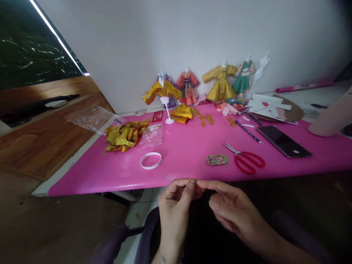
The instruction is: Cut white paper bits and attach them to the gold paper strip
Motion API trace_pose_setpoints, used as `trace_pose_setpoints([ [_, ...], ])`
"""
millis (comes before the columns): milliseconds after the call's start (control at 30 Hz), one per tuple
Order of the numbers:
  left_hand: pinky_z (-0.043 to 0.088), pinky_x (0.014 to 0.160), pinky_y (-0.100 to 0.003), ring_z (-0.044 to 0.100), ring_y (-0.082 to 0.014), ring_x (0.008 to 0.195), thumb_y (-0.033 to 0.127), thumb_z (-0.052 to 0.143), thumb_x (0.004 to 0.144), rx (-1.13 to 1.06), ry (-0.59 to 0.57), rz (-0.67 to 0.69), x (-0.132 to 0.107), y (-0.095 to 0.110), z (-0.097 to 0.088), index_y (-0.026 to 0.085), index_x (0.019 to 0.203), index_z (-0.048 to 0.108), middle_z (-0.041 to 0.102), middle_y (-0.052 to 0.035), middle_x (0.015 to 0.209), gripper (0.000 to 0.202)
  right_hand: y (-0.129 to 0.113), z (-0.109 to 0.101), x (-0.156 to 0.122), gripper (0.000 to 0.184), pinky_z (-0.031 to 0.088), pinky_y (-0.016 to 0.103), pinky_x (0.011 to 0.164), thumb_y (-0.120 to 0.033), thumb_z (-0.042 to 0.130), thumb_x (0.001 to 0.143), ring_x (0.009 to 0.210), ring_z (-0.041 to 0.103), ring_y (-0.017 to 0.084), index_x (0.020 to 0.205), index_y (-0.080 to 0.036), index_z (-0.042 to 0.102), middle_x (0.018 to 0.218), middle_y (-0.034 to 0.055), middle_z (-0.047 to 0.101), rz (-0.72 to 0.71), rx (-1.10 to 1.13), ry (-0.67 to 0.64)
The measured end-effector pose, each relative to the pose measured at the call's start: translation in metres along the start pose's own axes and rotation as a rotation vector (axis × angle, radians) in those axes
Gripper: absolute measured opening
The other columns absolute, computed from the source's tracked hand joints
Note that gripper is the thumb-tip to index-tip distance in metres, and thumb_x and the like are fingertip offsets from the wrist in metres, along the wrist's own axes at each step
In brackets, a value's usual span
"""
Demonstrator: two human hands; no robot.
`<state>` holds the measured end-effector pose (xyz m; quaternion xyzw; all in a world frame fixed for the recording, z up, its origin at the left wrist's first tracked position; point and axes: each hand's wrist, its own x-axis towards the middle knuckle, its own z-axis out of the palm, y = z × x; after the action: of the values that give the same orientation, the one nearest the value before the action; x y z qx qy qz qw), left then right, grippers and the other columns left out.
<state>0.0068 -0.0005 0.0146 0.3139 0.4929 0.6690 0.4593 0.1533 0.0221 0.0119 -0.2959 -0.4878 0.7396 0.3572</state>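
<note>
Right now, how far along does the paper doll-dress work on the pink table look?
Done: four paper dresses stand on stands along the wall. In hand: the left hand and right hand pinch a tiny piece between them below the table edge; what it is I cannot tell. Seemingly left: one yellow robe's stand shows bare below it, a folded yellow piece lies flat, and yellow paper scraps are heaped. Red scissors lie idle.
</note>
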Motion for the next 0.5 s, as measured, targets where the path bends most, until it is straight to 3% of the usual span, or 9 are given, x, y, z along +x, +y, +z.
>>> trace_pose_setpoints([
  [367,0.059,0.064,-0.018,0.071,-0.0117,0.065,0.025,0.075,0.083,0.001,-0.003,0.005,0.0031,-0.0012,-0.0003,0.019,0.075,0.077,0.077,0.0008,0.069,0.01,0.0028,-0.0028,0.0035,0.028,0.018,0.019,0.041,-0.037,0.066,0.091,0.044,0.024,0.005,0.113,-0.02,0.068,0.049,-0.0117,0.034,-0.021,0.03,0.016],
  [500,0.06,0.062,-0.019,0.072,-0.0122,0.064,0.026,0.075,0.082,-0.035,-0.027,-0.037,0.0028,-0.0001,0.0007,0.019,0.076,0.077,0.078,0.0005,0.069,0.01,0.0077,-0.0093,0.0087,0.025,0.016,0.019,0.04,-0.036,0.068,0.089,0.042,0.023,0.004,0.109,-0.022,0.068,0.05,-0.0117,0.035,-0.059,0.042,0.086],
])
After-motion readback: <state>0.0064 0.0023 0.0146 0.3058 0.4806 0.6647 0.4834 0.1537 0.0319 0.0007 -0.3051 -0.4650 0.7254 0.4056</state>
